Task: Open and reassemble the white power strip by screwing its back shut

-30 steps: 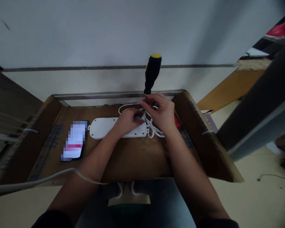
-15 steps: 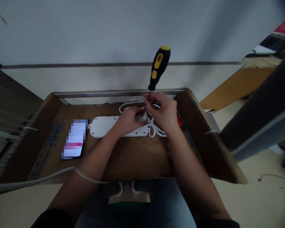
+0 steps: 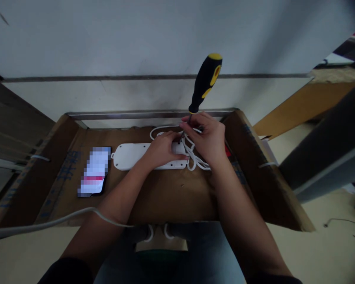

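Observation:
A white power strip [image 3: 130,154] lies across the cardboard, with small dark screw holes along its upward face. My left hand [image 3: 162,150] is closed over its right part, thumb near the front edge and fingers at the far side. In my right hand [image 3: 210,133], thumb and fingers pinch the thin shaft of a black and yellow screwdriver [image 3: 205,83]. Its handle leans up and to the right. The tip points down at a hole near the strip's right end; whether it sits in a screw is too small to tell. A white cord [image 3: 198,162] is bundled beside that end.
A phone [image 3: 95,169] with a lit, blurred screen lies on the left. The cardboard tray [image 3: 165,201] has raised side walls. A pale cable [image 3: 62,217] crosses the front left. Something red [image 3: 227,150] lies by the right wall, and a grey pillar [image 3: 328,146] stands beyond.
The screwdriver handle has turned about its axis and tilts further right. My right hand has shifted slightly right with it. My left hand stays on the power strip.

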Tool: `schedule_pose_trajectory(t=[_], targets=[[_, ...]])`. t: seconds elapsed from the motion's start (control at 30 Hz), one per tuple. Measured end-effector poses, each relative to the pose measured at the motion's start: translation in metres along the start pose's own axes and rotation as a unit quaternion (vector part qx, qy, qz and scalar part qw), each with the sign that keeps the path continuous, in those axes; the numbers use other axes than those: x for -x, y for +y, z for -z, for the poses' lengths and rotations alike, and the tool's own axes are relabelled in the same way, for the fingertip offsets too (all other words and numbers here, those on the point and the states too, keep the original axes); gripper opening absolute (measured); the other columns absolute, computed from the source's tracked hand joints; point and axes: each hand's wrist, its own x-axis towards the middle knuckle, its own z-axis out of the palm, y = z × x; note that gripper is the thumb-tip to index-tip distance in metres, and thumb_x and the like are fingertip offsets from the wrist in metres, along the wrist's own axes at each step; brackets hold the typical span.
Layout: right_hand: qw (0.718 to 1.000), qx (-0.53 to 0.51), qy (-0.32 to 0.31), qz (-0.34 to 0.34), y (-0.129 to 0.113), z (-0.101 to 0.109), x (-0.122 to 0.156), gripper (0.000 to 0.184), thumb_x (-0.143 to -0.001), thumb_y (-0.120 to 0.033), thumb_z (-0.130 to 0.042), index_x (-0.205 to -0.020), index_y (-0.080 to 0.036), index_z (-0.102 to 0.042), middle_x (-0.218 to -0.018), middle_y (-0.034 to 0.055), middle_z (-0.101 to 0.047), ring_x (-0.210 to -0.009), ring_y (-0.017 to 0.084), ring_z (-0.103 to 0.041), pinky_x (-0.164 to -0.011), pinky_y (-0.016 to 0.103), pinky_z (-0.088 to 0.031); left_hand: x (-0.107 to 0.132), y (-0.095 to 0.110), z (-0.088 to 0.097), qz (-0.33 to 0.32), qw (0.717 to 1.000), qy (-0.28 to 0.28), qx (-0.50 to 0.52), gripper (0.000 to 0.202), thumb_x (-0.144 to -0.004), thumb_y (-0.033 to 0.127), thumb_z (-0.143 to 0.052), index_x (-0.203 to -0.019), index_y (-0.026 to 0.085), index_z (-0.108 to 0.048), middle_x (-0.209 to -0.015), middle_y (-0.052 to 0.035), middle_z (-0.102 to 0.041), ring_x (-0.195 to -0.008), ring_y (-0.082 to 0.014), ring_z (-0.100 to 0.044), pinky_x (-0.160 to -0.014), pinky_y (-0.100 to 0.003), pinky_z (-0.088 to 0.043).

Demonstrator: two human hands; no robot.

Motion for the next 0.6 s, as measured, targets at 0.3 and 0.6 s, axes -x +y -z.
schedule_pose_trajectory(t=[0.3,0.6], targets=[[0.999,-0.031,0.021,-0.039,0.0024,-0.0022,0.0031,0.017,-0.088,-0.028,-0.076,-0.104,-0.021,-0.074,-0.089,0.0003,-0.078,-0.080,0.014,-0.074,-0.079,0.027,-0.061,0.0002,-0.0022,-0.0016,0.007,1.000,0.003,0.000,0.073,-0.072,0.048,-0.095,-0.130,0.014,-0.068,-0.130,-0.0156,-0.073,-0.120,-0.0350,-0.069,-0.107,-0.050,-0.053],[0.998,-0.043,-0.015,-0.048,0.0014,-0.0009,0.0053,0.030,-0.095,-0.026,-0.063,-0.124,-0.021,-0.071,-0.105,0.0016,-0.082,-0.094,0.016,-0.080,-0.090,0.030,-0.063,0.0009,0.0011,-0.0005,0.016,1.000,-0.001,-0.001,0.073,-0.072,0.047,-0.094,-0.132,0.015,-0.067,-0.132,-0.0155,-0.073,-0.121,-0.0346,-0.069,-0.106,-0.049,-0.054]])
